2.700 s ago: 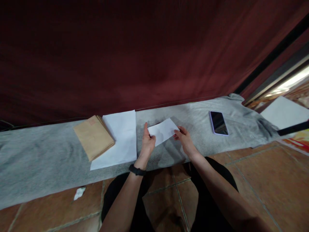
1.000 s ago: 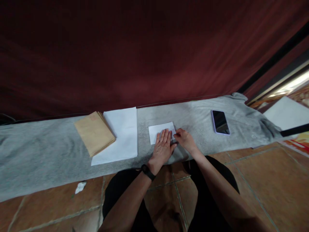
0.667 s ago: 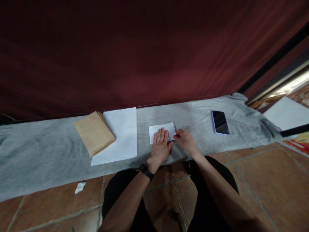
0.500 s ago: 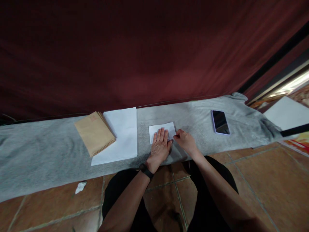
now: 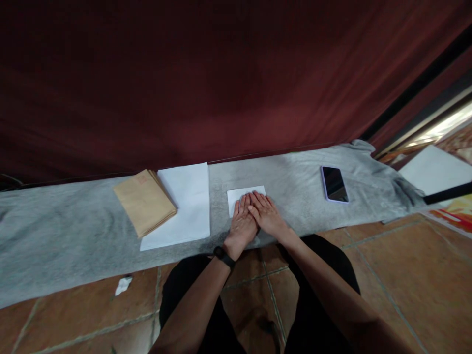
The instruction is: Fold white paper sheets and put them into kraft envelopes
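The small white paper (image 5: 232, 198), apparently already folded, lies under the left hand (image 5: 244, 222) and the overlapping right hand (image 5: 269, 217), their fingers flat, nearly together, clamping nothing. Left of the fingers, white sheets (image 5: 193, 211) lie unfolded, partly beneath brown envelopes (image 5: 144, 202).

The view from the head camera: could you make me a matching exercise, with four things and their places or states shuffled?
Things:
1. Brown paper stack
2. Phone
3. Small white paper
4. Black wristband

Places or states:
A. Partly covered by the left hand and right hand
B. Around the left wrist
C. Partly on larger white paper
D. Dark screen, purple edge

Pairs: 1-C, 2-D, 3-A, 4-B
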The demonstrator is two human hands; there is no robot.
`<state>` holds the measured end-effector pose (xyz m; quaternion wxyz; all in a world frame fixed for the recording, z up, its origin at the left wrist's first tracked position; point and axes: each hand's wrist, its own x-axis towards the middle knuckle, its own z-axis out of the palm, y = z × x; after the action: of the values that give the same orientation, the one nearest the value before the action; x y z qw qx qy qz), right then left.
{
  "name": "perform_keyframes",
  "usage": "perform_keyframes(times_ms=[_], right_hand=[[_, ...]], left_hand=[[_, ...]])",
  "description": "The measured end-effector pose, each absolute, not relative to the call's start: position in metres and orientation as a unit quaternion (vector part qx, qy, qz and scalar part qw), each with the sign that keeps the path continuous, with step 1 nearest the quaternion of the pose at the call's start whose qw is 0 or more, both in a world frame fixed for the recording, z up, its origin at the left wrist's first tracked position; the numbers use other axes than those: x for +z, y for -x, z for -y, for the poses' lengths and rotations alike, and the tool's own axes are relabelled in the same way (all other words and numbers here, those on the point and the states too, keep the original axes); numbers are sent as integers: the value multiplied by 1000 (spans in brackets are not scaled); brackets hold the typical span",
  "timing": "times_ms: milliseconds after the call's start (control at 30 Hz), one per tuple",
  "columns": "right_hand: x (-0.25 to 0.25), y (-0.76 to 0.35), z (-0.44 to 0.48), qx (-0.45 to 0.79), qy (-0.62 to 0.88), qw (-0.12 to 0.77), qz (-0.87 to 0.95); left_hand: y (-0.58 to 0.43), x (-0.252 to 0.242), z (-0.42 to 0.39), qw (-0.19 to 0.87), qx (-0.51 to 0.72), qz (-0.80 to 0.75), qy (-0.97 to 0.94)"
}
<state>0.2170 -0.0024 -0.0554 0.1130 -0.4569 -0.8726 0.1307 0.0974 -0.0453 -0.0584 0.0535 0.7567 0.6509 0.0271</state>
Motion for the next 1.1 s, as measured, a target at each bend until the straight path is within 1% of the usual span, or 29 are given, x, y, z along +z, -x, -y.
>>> perform_keyframes(times_ms=[300,433,700,900,1100], right_hand=[[-58,-222,5,80,493,78,863],[-61,-222,7,48,511,80,855],[-57,-218,5,43,535,34,843],[-58,-232,-1,48,551,58,831],[-64,-236,3,46,564,101,818]], left_hand=[[-94,-54,46,72,50,-660,-746],[-90,-51,47,85,54,-685,-721],[-79,-41,47,93,4,-697,-711],[-68,-46,54,48,7,-716,-696],[-71,-44,50,41,-5,-734,-678]])
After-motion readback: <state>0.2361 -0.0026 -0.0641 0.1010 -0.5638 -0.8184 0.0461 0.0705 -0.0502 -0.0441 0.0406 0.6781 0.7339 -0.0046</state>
